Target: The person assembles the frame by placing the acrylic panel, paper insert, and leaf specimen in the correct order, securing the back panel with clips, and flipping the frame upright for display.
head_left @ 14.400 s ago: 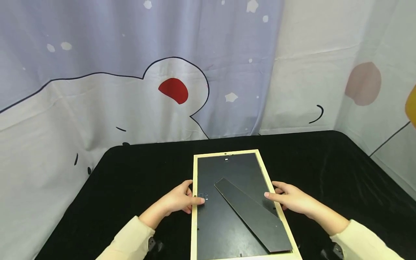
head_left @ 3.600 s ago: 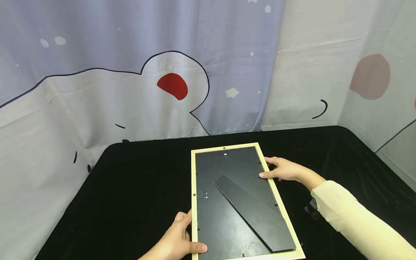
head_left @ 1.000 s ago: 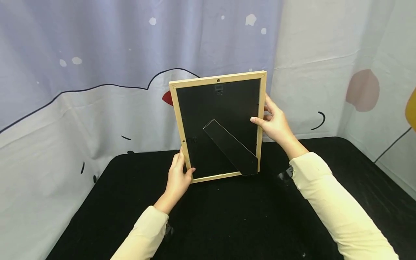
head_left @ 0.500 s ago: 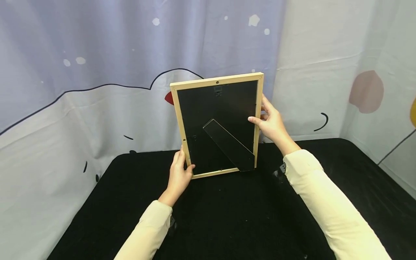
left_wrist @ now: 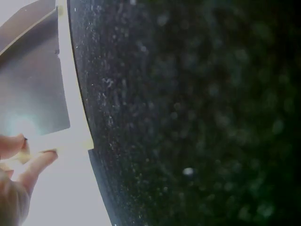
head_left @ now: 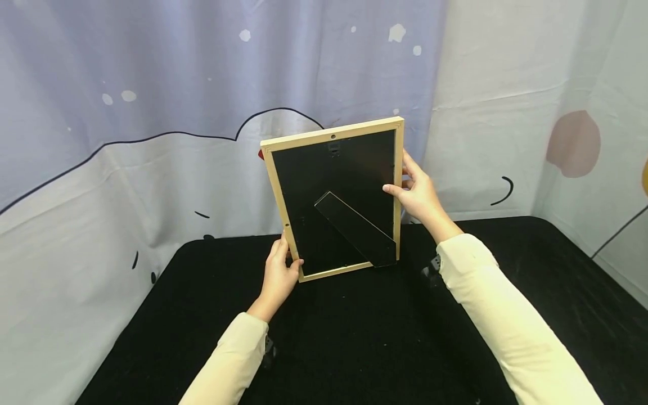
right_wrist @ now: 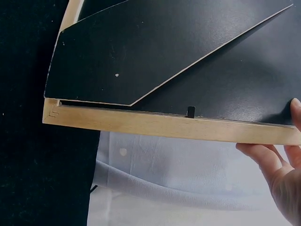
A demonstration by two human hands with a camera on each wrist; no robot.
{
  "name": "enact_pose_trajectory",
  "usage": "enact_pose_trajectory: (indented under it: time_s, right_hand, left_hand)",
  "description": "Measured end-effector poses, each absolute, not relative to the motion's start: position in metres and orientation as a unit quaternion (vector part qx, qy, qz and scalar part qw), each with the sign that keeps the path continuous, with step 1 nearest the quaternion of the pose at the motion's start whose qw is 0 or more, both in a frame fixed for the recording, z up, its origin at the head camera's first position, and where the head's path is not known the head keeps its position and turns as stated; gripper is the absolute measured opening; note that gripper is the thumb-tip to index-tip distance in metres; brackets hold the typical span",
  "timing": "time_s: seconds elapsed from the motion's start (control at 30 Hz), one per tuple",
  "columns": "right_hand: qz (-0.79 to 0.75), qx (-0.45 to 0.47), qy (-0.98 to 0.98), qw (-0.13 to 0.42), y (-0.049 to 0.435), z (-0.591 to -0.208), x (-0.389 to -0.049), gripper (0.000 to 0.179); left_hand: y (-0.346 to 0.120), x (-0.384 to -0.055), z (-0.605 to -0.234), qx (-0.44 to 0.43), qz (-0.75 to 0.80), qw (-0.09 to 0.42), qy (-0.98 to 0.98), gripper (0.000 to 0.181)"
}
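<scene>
A picture frame (head_left: 331, 160) with a pale wood border stands nearly upright, its black back towards me, leaning slightly. A black easel leg (head_left: 358, 232) slants across that back down to the lower right corner, lying close to the board. My left hand (head_left: 276, 277) grips the lower left edge, thumb on the back. Halfway up the opposite side, my right hand (head_left: 421, 194) pinches the border. In the right wrist view, a small dark tab (right_wrist: 191, 112) sits against the inner wood edge. The left wrist view shows a bright frame corner (left_wrist: 77, 136) beside my fingertips. The front is hidden.
Black cloth (head_left: 349, 337) covers the table, with a few light specks on it. Behind it hangs a pale lilac and white curtain (head_left: 177, 169) with printed shapes, which also runs along the right side.
The frame, lying back low and close before, is now raised upright farther away. My left hand went to its lower left, my right up its side. Lately it shifted slightly left and tilted.
</scene>
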State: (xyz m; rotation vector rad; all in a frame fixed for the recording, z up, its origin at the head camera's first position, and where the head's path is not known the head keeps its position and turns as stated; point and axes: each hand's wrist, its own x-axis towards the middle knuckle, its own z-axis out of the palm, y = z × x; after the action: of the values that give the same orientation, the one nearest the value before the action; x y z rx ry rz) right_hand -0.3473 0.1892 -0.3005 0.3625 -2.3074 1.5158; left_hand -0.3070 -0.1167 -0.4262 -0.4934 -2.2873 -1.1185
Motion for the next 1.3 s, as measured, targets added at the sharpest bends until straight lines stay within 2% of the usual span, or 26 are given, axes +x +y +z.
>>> enact_pose_trajectory:
  time_s: [0.43, 0.53, 0.73, 0.8, 1.03, 1.3]
  right_hand:
    - [0.514, 0.123, -0.832, 0.170, 0.192, -0.302, -0.349, 0.088]
    - [0.512, 0.126, -0.833, 0.169, 0.193, -0.303, -0.350, 0.088]
    - [0.508, 0.129, -0.834, 0.173, 0.196, -0.304, -0.350, 0.087]
    - [0.505, 0.127, -0.836, 0.172, 0.197, -0.305, -0.350, 0.087]
    - [0.495, 0.126, -0.842, 0.175, 0.199, -0.306, -0.348, 0.087]
    - [0.493, 0.131, -0.842, 0.174, 0.198, -0.308, -0.345, 0.087]
  left_hand:
    - [-0.118, -0.307, -0.424, -0.178, -0.450, 0.236, -0.842, 0.079]
    - [-0.120, -0.307, -0.418, -0.166, -0.466, 0.206, -0.844, 0.077]
    - [-0.125, -0.304, -0.389, -0.134, -0.477, 0.110, -0.862, 0.071]
    - [-0.127, -0.304, -0.377, -0.125, -0.485, 0.094, -0.860, 0.070]
    - [-0.128, -0.310, -0.347, -0.131, -0.546, 0.111, -0.820, 0.062]
    - [-0.124, -0.314, -0.338, -0.100, -0.601, 0.090, -0.788, 0.060]
